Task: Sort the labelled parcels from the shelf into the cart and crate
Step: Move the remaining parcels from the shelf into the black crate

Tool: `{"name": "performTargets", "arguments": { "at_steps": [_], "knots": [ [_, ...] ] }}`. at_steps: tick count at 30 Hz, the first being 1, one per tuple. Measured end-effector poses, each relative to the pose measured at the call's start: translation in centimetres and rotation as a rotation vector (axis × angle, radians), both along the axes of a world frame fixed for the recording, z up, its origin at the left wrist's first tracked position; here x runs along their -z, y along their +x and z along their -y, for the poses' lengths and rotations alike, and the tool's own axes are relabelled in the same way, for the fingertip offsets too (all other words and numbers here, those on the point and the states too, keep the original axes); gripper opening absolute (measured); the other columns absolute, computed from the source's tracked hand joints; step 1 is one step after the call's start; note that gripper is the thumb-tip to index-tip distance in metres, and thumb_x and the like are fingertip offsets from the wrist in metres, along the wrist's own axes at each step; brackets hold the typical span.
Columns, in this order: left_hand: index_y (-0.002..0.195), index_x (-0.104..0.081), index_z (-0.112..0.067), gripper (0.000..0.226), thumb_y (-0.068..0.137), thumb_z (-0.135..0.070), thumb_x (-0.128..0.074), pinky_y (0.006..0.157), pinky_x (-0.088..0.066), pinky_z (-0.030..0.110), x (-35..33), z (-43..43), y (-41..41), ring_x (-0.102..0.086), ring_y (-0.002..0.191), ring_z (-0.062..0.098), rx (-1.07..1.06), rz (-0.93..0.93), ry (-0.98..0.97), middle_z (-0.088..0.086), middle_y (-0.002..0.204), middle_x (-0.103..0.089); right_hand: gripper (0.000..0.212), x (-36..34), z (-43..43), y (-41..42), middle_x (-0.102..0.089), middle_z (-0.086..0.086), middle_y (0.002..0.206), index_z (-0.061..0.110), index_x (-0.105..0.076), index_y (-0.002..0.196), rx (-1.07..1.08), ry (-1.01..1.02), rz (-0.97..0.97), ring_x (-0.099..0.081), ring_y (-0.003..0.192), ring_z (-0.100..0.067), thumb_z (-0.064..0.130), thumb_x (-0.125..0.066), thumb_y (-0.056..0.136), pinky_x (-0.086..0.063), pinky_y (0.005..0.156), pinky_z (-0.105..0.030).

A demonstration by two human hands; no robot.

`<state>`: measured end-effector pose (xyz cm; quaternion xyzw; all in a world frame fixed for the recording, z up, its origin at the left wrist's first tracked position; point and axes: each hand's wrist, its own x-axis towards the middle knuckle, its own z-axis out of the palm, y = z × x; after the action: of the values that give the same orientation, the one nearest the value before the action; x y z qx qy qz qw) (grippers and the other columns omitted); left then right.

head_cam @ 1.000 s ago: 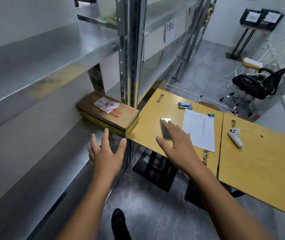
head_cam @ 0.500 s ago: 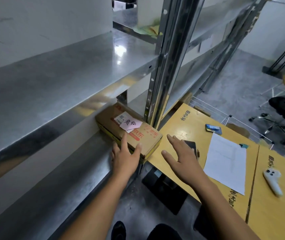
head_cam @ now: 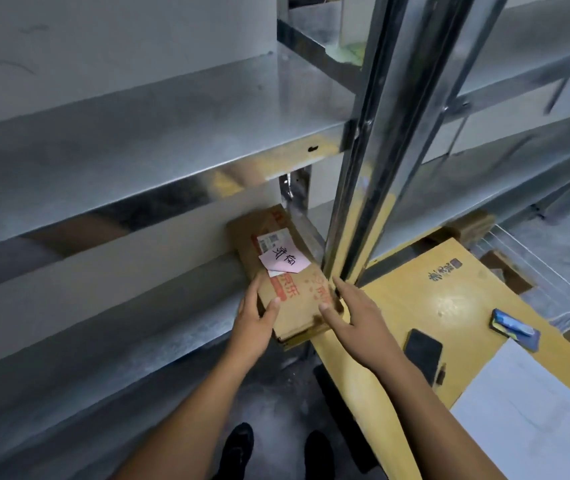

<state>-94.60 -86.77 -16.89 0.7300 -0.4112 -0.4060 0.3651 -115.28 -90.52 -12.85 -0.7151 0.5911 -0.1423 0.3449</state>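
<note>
Metal shelving [head_cam: 138,341] fills the left of the view, with a second shelf board [head_cam: 138,133] above it. A shiny upright post [head_cam: 363,168] stands just right of the parcel, between it and a yellow desk [head_cam: 449,299]. On the desk lie a dark phone [head_cam: 422,353], a white sheet of paper [head_cam: 526,417] and a small blue block [head_cam: 514,329]. A wire cart [head_cam: 553,282] stands beyond the desk. Two dark shoes [head_cam: 238,452] show on the grey floor below.

A flat cardboard parcel [head_cam: 297,299] lies on the lower shelf, its near end jutting past the front edge beside the desk corner. A pink handwritten note [head_cam: 285,260] and a white shipping label [head_cam: 273,239] sit on top.

The left hand [head_cam: 254,323] holds the parcel's near left corner, thumb on top, fingers [head_cam: 254,285] down the side. The right hand [head_cam: 352,317] is spread, thumb tip on the top, index finger stretched along the right edge.
</note>
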Motion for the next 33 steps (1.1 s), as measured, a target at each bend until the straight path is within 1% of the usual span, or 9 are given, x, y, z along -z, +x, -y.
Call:
{"name": "performTargets", "arguments": {
  "at_steps": [4,9,13,17,22,24,26,29,33],
  "knots": [
    [0.159,-0.018,-0.047,0.063,0.107,-0.035,-0.051,0.097,-0.04,0.019,-0.5,-0.6,0.2,-0.046,0.133,0.007,-0.016,-0.163,0.009,-0.011,0.154,-0.042,0.076,2.1,2.2,0.3,-0.042,0.001,0.159,0.035,-0.029,0.16,-0.095,0.055,0.088,-0.042,0.142,-0.019,0.07,-0.046,0.095,-0.038,0.117,-0.049],
    [0.16,-0.016,-0.046,0.064,0.109,-0.021,-0.047,0.079,-0.047,0.006,-0.9,-1.2,0.1,-0.054,0.11,-0.014,-0.061,-0.266,-0.008,-0.012,0.146,-0.046,0.072,2.8,1.8,0.5,-0.05,0.015,0.151,0.046,-0.028,0.157,-0.141,0.153,0.3,-0.047,0.136,-0.008,0.065,-0.057,0.095,-0.044,0.114,-0.042],
    [0.159,-0.025,-0.041,0.062,0.109,-0.01,-0.044,0.077,-0.057,0.016,-1.5,-2.3,-1.6,-0.062,0.107,-0.005,-0.237,-0.4,-0.057,-0.006,0.141,-0.055,0.071,3.1,1.0,0.7,-0.053,0.016,0.146,0.048,-0.031,0.155,-0.149,0.175,0.363,-0.048,0.134,-0.006,0.064,-0.061,0.093,-0.045,0.113,-0.043],
    [0.15,-0.031,-0.048,0.056,0.104,-0.03,-0.057,0.095,-0.055,0.024,-1.7,-6.1,-2.8,-0.064,0.118,-0.001,-0.378,-0.368,-0.159,-0.008,0.141,-0.059,0.075,2.3,-1.3,1.0,-0.055,0.009,0.14,0.054,-0.031,0.152,-0.222,0.18,0.375,-0.048,0.133,-0.007,0.072,-0.062,0.086,-0.045,0.113,-0.044],
    [0.157,-0.024,-0.044,0.081,0.092,-0.03,-0.071,0.086,-0.054,0.015,-2.9,-13.0,-1.4,-0.062,0.119,-0.006,-0.567,-0.363,-0.315,-0.018,0.142,-0.056,0.076,0.9,-5.8,3.8,-0.049,0.007,0.137,0.062,-0.03,0.149,-0.359,0.209,0.428,-0.053,0.128,-0.009,0.065,-0.068,0.083,-0.053,0.105,-0.044],
    [0.159,-0.023,-0.039,0.09,0.085,-0.033,-0.073,0.09,-0.054,0.02,-3.8,-16.6,0.2,-0.063,0.12,-0.003,-0.647,-0.362,-0.364,-0.017,0.143,-0.056,0.074,0.2,-8.4,5.9,-0.046,0.008,0.138,0.06,-0.029,0.151,-0.434,0.215,0.457,-0.054,0.122,-0.002,0.058,-0.069,0.089,-0.057,0.095,-0.027],
    [0.16,-0.028,-0.034,0.085,0.088,-0.028,-0.073,0.093,-0.056,0.025,-5.0,-20.7,2.0,-0.065,0.12,0.002,-0.71,-0.336,-0.407,-0.011,0.14,-0.061,0.073,-1.0,-11.7,8.3,-0.042,0.013,0.137,0.056,-0.026,0.154,-0.502,0.199,0.482,-0.049,0.118,0.01,0.051,-0.068,0.094,-0.05,0.092,-0.015],
    [0.159,-0.034,-0.027,0.077,0.092,-0.019,-0.073,0.101,-0.055,0.032,-6.6,-27.7,4.3,-0.065,0.121,0.007,-0.816,-0.295,-0.487,-0.004,0.14,-0.064,0.072,-3.0,-17.6,12.2,-0.04,0.01,0.139,0.055,-0.024,0.155,-0.613,0.183,0.502,-0.045,0.116,0.012,0.051,-0.065,0.096,-0.047,0.102,-0.025],
    [0.151,-0.043,-0.033,0.076,0.084,-0.031,-0.078,0.102,-0.053,0.038,-8.3,-38.1,6.2,-0.065,0.124,0.011,-0.952,-0.248,-0.601,-0.007,0.136,-0.067,0.071,-5.5,-26.3,16.8,-0.041,0.007,0.144,0.065,-0.026,0.149,-0.761,0.182,0.519,-0.049,0.128,-0.004,0.068,-0.059,0.086,-0.046,0.111,-0.042]
  ]
}}
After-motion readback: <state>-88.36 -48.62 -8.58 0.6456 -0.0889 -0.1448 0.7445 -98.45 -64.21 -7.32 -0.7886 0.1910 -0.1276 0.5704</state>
